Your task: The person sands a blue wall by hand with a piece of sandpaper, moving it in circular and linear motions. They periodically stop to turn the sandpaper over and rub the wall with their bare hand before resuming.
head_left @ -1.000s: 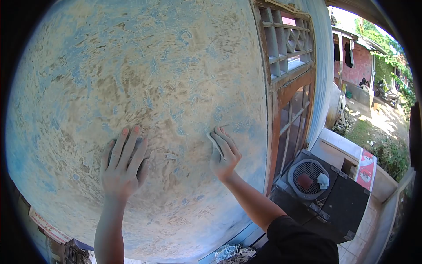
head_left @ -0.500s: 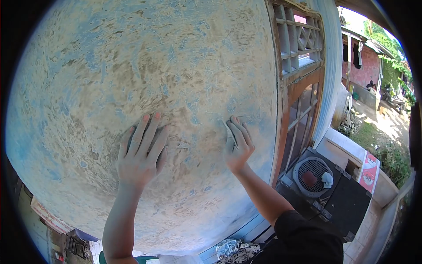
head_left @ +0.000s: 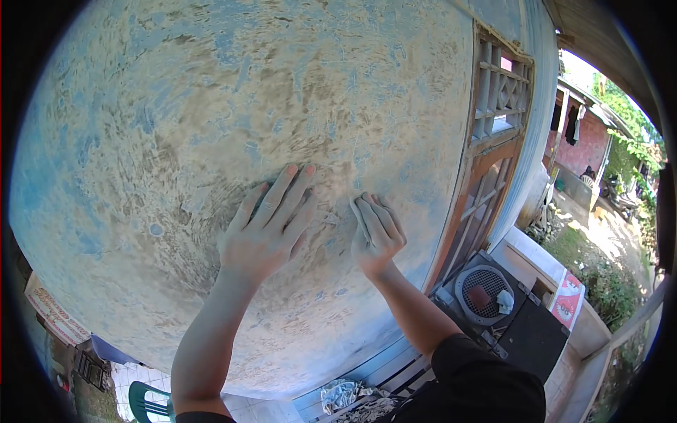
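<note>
Your left hand [head_left: 264, 236] lies flat, fingers spread, on the worn blue wall [head_left: 176, 106]; your right hand [head_left: 377, 236] grips a thin pale sheet [head_left: 360, 220] against it. A wooden door frame [head_left: 469, 211] stands close to the right, with a black speaker box [head_left: 525, 331] below.

Scraped blue-and-tan wall [head_left: 211, 92] meets a wooden door frame [head_left: 486, 162], a black speaker [head_left: 525, 331] below, sunlit yard [head_left: 596, 250] beyond

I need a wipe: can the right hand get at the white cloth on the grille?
Probably: the cloth lies uncovered below the right hand with nothing between, though that hand presses a sheet to the wall.
</note>
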`<action>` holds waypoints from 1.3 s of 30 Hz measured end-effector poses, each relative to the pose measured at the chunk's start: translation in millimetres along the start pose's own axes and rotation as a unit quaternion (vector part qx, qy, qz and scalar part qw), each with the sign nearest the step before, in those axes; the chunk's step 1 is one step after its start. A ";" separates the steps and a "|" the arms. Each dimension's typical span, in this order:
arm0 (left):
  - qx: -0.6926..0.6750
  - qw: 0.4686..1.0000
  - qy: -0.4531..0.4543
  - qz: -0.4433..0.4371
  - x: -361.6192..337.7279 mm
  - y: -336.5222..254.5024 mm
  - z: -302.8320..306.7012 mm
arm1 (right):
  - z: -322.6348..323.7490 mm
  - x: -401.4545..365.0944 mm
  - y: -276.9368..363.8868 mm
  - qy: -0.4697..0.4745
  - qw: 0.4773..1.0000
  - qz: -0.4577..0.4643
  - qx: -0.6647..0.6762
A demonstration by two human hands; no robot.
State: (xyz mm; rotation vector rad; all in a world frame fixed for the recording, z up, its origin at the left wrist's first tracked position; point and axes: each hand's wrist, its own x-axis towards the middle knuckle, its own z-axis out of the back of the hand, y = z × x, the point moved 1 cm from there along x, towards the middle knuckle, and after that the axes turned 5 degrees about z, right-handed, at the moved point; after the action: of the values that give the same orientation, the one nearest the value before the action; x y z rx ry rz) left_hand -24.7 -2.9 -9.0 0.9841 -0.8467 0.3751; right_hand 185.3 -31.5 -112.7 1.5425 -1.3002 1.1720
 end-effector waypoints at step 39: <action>0.039 0.996 -0.030 0.073 -5.5 -35.6 -22.7 | 25.9 -16.8 -41.2 0.028 0.987 -0.150 0.056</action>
State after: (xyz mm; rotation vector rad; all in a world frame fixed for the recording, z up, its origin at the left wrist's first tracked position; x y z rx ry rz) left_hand 4.4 -1.9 -40.0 1.0129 -0.9671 0.5092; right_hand 229.2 -44.9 -136.0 1.7064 -0.9386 1.0998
